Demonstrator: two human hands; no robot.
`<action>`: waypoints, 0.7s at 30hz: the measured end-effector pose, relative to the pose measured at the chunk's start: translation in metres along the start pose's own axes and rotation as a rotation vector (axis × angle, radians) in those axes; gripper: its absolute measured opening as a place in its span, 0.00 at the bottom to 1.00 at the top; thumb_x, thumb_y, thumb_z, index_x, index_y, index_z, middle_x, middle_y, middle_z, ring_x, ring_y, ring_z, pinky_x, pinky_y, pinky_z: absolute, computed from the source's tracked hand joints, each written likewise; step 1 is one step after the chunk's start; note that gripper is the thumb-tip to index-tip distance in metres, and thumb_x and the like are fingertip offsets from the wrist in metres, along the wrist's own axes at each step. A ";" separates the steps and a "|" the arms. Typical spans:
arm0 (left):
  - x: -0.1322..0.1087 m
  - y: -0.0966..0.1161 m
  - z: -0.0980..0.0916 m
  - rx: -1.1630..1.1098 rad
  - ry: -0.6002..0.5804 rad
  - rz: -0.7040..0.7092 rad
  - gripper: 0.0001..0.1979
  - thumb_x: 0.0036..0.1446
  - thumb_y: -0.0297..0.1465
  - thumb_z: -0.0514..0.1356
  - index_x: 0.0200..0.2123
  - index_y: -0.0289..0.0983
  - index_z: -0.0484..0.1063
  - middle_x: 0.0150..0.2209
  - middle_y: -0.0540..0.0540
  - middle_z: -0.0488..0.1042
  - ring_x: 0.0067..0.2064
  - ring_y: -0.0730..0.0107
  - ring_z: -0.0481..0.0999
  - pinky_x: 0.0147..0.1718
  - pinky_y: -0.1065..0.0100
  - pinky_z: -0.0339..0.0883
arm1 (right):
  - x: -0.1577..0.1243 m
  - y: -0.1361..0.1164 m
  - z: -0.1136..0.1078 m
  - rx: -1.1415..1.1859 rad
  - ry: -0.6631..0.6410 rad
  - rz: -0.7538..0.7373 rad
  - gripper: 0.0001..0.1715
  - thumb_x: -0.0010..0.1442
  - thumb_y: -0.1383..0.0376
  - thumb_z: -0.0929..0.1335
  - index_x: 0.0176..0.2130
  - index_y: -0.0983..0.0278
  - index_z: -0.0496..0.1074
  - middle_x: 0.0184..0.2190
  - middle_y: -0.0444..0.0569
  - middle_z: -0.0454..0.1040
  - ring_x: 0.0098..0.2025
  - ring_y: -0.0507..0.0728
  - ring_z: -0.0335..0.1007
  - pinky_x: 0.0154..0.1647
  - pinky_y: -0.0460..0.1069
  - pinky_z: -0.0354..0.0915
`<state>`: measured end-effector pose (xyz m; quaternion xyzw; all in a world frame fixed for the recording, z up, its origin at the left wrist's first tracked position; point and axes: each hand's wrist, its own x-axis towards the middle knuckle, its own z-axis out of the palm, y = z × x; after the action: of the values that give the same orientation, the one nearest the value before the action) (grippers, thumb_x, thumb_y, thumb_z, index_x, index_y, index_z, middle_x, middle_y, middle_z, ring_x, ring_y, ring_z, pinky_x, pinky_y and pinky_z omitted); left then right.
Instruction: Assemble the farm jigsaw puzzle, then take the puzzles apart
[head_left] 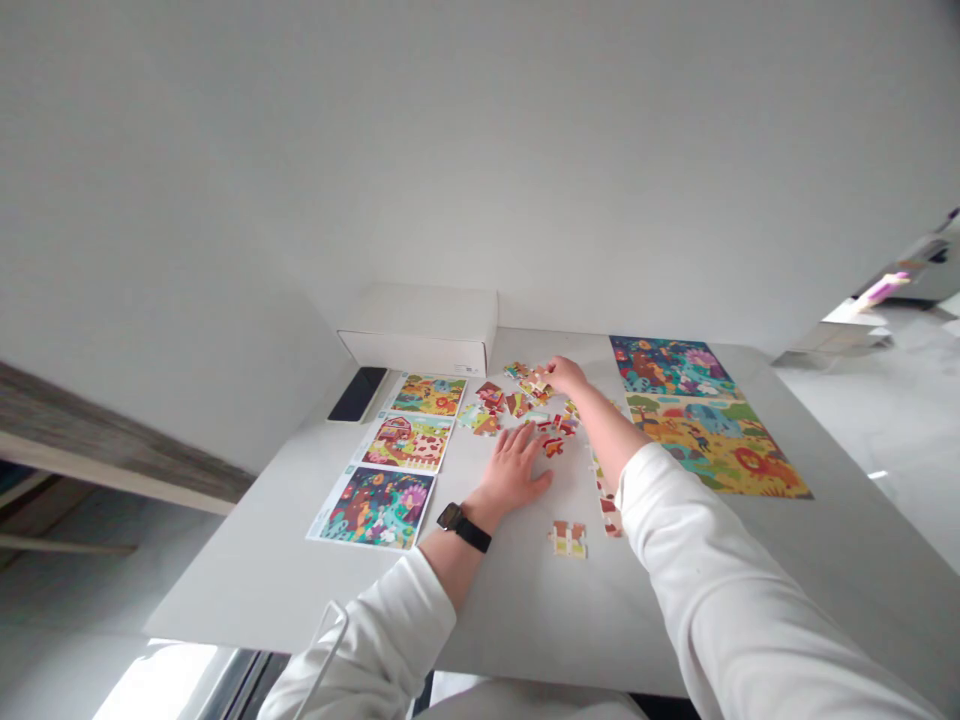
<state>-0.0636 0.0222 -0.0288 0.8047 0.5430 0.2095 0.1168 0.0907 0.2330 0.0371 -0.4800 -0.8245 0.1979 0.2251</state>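
Observation:
My left hand (pixel 516 462) lies flat on the white table (pixel 247 570), fingers stretched out beside a scatter of loose puzzle pieces (pixel 495 405). A black watch (pixel 463 526) sits on its wrist. My right hand (pixel 564 375) reaches farther out, its fingers closed on a puzzle piece (pixel 537 383) at the far side of the scatter. A strip of joined pieces (pixel 604 497) runs under my right forearm, and a small joined block (pixel 568 538) lies near my left arm.
Three picture cards (pixel 409 442) lie in a column at the left. Two finished puzzles (pixel 697 415) lie at the right. A white box (pixel 420 330) stands against the wall, with a black phone (pixel 358 394) beside it.

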 end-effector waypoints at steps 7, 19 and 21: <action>-0.004 -0.007 -0.011 -0.107 0.043 0.044 0.32 0.67 0.36 0.62 0.73 0.42 0.65 0.74 0.36 0.64 0.76 0.51 0.62 0.76 0.44 0.53 | -0.040 0.029 -0.019 0.571 0.146 0.247 0.29 0.55 0.41 0.77 0.41 0.60 0.73 0.29 0.43 0.75 0.30 0.54 0.71 0.33 0.49 0.70; -0.005 0.001 -0.017 -0.156 0.171 0.022 0.21 0.67 0.33 0.60 0.62 0.38 0.72 0.61 0.36 0.74 0.66 0.56 0.73 0.67 0.52 0.68 | -0.224 0.041 -0.044 0.996 0.229 0.387 0.32 0.45 0.43 0.83 0.38 0.59 0.73 0.32 0.43 0.77 0.35 0.55 0.77 0.37 0.50 0.74; -0.006 0.006 -0.020 -0.133 0.168 0.025 0.19 0.68 0.34 0.60 0.60 0.38 0.73 0.59 0.37 0.75 0.64 0.55 0.74 0.66 0.51 0.69 | -0.246 0.036 -0.043 0.987 0.251 0.409 0.32 0.45 0.42 0.82 0.37 0.59 0.73 0.31 0.44 0.77 0.34 0.55 0.76 0.37 0.50 0.74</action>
<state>-0.0703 0.0137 -0.0098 0.7815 0.5257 0.3133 0.1212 0.2477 0.0376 0.0079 -0.4879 -0.4902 0.5422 0.4772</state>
